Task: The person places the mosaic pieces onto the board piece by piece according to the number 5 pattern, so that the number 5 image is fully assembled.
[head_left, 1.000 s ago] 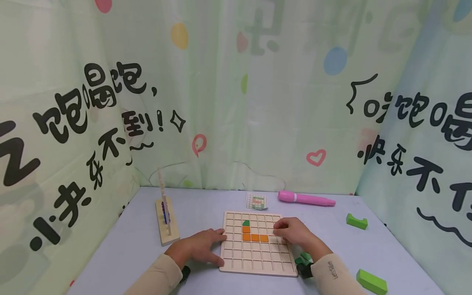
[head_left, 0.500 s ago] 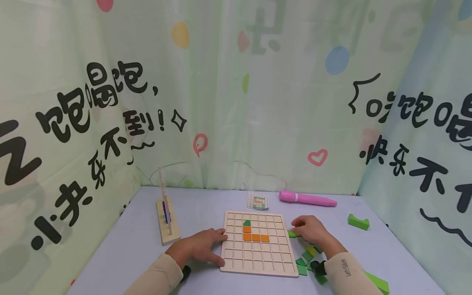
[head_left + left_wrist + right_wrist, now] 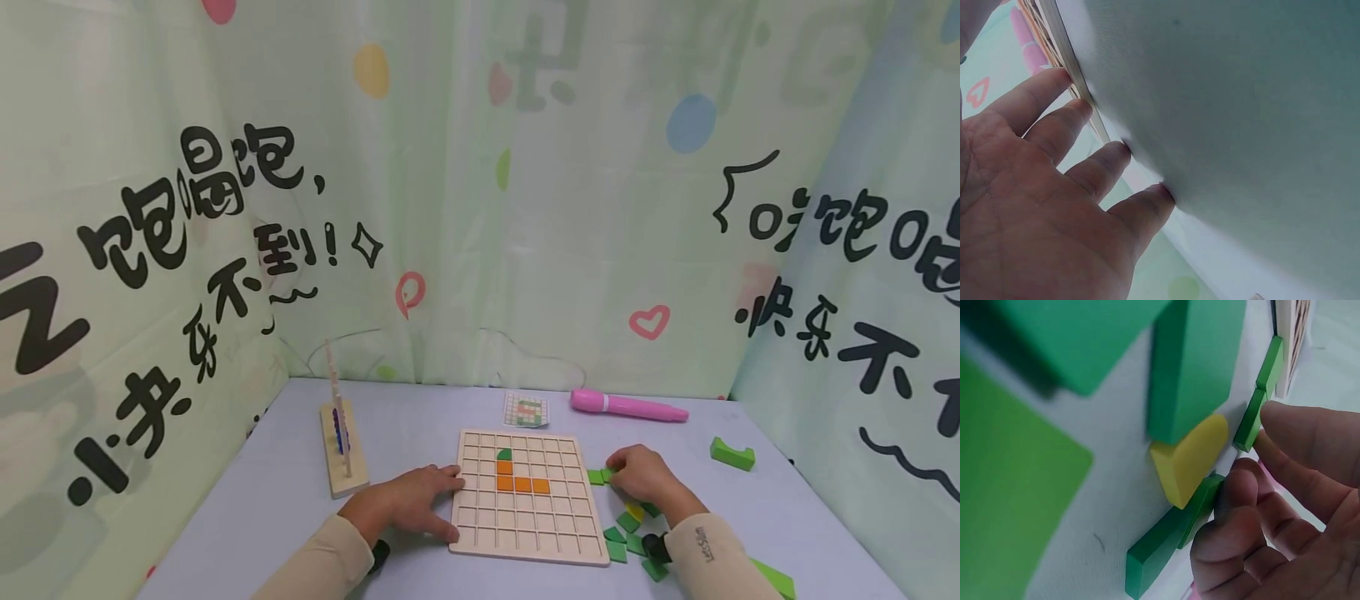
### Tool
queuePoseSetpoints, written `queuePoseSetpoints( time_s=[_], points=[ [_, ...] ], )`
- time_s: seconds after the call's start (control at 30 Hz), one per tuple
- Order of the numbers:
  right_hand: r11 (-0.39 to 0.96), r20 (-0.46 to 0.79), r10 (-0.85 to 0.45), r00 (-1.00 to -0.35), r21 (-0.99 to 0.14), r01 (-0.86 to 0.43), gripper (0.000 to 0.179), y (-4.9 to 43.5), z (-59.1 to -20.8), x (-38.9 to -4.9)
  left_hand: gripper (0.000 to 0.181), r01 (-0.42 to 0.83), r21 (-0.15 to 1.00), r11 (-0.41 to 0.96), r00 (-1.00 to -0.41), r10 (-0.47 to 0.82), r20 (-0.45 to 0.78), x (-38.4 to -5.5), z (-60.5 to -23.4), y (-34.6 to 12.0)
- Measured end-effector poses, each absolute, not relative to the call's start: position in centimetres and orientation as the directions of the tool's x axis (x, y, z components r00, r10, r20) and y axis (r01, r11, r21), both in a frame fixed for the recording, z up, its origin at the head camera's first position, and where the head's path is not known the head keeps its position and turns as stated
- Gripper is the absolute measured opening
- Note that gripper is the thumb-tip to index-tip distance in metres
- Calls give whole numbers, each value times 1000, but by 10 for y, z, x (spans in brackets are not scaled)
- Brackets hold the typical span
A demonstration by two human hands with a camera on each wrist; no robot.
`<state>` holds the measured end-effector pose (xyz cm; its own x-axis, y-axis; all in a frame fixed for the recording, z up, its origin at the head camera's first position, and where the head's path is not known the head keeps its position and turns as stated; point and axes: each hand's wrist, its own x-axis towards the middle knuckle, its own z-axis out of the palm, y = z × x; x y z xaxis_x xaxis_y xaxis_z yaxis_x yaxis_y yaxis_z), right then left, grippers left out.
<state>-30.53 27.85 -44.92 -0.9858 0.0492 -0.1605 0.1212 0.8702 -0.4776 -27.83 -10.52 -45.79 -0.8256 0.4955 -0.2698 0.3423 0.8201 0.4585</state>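
Observation:
A pale wooden grid board [image 3: 525, 521] lies on the table. Set in its squares are several orange tiles [image 3: 522, 484] in an L and one dark green rounded piece [image 3: 505, 455]. My left hand [image 3: 408, 502] spreads along the board's left edge; in the left wrist view its straight fingertips meet the board's side and the tabletop. Right of the board, my right hand [image 3: 647, 482] has thumb and forefinger pinching one end of a light green tile [image 3: 1249, 422]. A second light green tile [image 3: 1270, 362] lies end to end with it, close to the board.
Loose dark green pieces [image 3: 617, 552] and a yellow rounded piece [image 3: 1194, 456] lie near my right wrist. Light green blocks [image 3: 732, 454] stand farther right. Behind the board are a patterned card [image 3: 527, 410] and a pink marker [image 3: 630, 407]; a wooden stand [image 3: 347, 467] is at left.
My right hand has moved right, from over the board's right edge to the light green tiles beside it, uncovering loose pieces. My left hand stays at the board's edge.

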Motion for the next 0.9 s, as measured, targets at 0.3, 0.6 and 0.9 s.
queuePoseSetpoints(
  time_s=[0.3, 0.6, 0.9],
  points=[
    [915, -141, 53, -989, -388, 105, 16, 273, -451, -306, 79, 339, 458, 822, -825, 493, -275, -278, -457, -105],
    [908, -143, 61, -988, -402, 114, 14, 274, -453, -304, 79, 344, 456, 821, -824, 497, -274, -279, -458, -105],
    [878, -163, 18, -986, -469, 94, 10, 277, -447, -302, 79, 352, 456, 817, -820, 504, -270, -280, -459, -105]
  ],
)
